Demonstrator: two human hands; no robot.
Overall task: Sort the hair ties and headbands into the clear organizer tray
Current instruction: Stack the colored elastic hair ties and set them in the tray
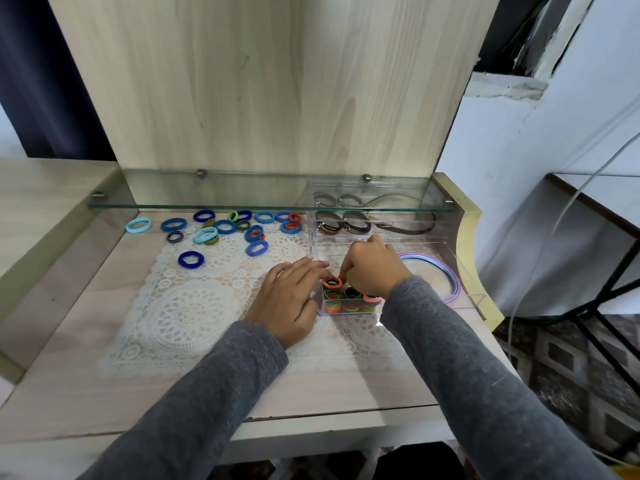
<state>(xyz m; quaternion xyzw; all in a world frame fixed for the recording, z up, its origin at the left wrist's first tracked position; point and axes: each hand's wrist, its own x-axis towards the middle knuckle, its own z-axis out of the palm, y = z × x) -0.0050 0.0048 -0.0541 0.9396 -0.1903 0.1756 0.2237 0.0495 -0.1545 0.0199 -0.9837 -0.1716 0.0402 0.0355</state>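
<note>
A clear organizer tray (465, 271) stands at the right of the desk. Its front left compartment holds stacked orange, green and black hair ties (351, 299). My right hand (375, 266) is over that compartment, fingertips pinching an orange hair tie (332, 282) on top of the stack. My left hand (291, 296) lies with straight fingers against the tray's left wall. Pastel headbands (450, 282) curve in the tray's right compartment. Brown headbands (398, 227) and brown ties (341, 226) fill the back sections. Several blue, teal and dark loose hair ties (225, 227) lie scattered at the back left.
A white lace mat (194, 306) covers the desk middle. A glass shelf (242, 202) juts out low over the back of the desk and the tray's rear. A wooden panel (259, 81) rises behind. The desk's right edge (471, 216) curves beside the tray.
</note>
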